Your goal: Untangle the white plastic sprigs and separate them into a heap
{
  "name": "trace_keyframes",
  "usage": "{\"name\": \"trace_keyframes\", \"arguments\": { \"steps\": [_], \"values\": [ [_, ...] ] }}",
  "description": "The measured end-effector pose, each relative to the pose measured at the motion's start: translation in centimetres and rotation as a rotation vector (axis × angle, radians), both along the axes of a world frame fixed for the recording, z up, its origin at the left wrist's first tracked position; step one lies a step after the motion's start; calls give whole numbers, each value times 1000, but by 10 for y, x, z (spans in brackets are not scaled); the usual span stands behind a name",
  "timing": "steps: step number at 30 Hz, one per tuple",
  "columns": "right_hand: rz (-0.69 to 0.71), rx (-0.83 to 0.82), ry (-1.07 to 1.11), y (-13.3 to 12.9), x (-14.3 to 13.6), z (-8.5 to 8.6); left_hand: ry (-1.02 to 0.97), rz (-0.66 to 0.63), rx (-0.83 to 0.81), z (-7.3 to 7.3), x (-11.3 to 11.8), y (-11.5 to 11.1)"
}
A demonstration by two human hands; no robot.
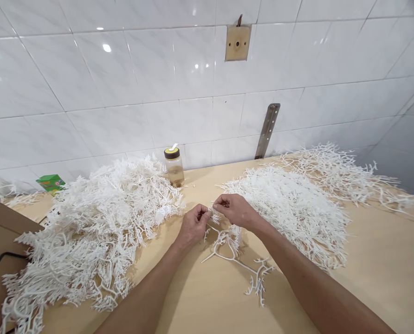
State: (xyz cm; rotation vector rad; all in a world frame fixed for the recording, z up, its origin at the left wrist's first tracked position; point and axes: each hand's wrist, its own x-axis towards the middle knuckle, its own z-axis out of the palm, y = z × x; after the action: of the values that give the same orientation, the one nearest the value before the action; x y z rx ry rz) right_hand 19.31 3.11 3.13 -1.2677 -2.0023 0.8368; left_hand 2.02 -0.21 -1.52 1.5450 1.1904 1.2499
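Over the middle of the table, my left hand (pixel 193 224) is closed in a pinch on a white branching plastic sprig (pixel 215 216). Facing it, my right hand (pixel 235 210) also pinches, its fingertips at the upper end of the same small sprig; the exact contact is too small to make out. Just below the hands a larger white plastic branch (pixel 242 264) with forked tips reaches toward the front right. Whether it joins the held sprig I cannot tell. A big tangled heap of white sprigs (pixel 99 222) lies left of my hands, and a flatter pile (pixel 290 208) lies to the right.
Behind the left heap stands a jar (pixel 174 168) with a yellow-black lid. A green box (pixel 51 183) and a cardboard box (pixel 5 236) are at the left. Thinner white stems (pixel 342 171) lie at the back right. A metal strip (pixel 268 131) leans against the tiled wall.
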Motion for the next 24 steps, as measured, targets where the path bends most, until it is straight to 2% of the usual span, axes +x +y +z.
{"name": "trace_keyframes", "arguments": {
  "steps": [4, 8, 12, 16, 20, 24],
  "values": [
    [-45, -110, 87, 0, 0, 0, -38, 7, -17, 3, 0, -2],
    [22, -195, 157, -1, 1, -3, 21, 5, 15, 5, 3, -5],
    [58, -175, 105, -1, 1, -4, 4, -1, 2, 6, 4, -7],
    [33, -123, 79, -1, 0, -3, -157, 16, -70, 8, 4, -6],
    [26, -136, 110, -3, -3, -2, -294, 93, -157, 9, 4, -2],
    [12, -107, 118, -4, -5, -1, -272, 141, -200, 10, 7, -2]
  ]
}}
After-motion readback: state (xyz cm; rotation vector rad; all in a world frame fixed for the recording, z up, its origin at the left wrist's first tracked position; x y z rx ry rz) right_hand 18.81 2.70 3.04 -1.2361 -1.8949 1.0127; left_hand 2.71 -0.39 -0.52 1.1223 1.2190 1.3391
